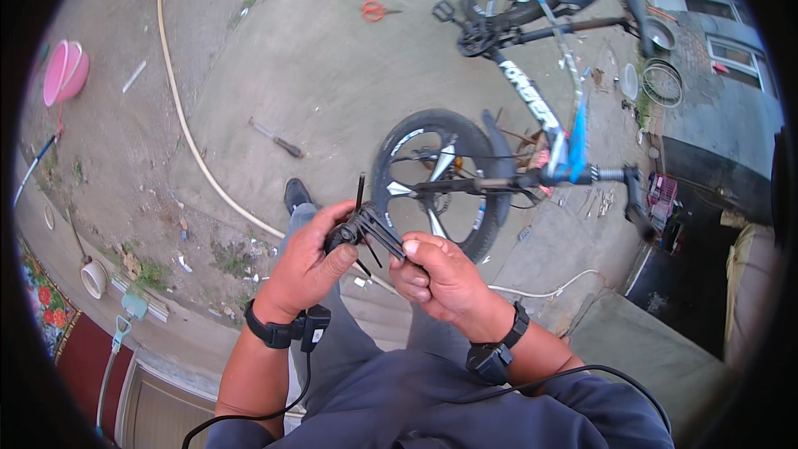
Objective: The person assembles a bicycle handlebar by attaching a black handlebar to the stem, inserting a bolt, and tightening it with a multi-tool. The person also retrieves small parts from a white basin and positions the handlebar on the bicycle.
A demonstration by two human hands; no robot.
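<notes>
A black folding hex key set [364, 223] is held in front of my body, with several thin keys standing out at different angles. My left hand [312, 259] is closed around its body, thumb and fingers on opposite sides. The fingertips of my right hand [439, 274] pinch the ends of the longer keys pointing right. Just beyond my hands, a bicycle [532, 104] with a black, white and blue frame lies on its side. Its nearer wheel [440, 183] is partly behind the tool and my right hand.
A screwdriver [278, 138] and orange-handled scissors [378, 11] lie on the concrete. A pale hose [179, 112] curves past my shoe [297, 194]. Far left stands a pink bucket [66, 73]; at right are metal basins [661, 36] and a pink basket [662, 195].
</notes>
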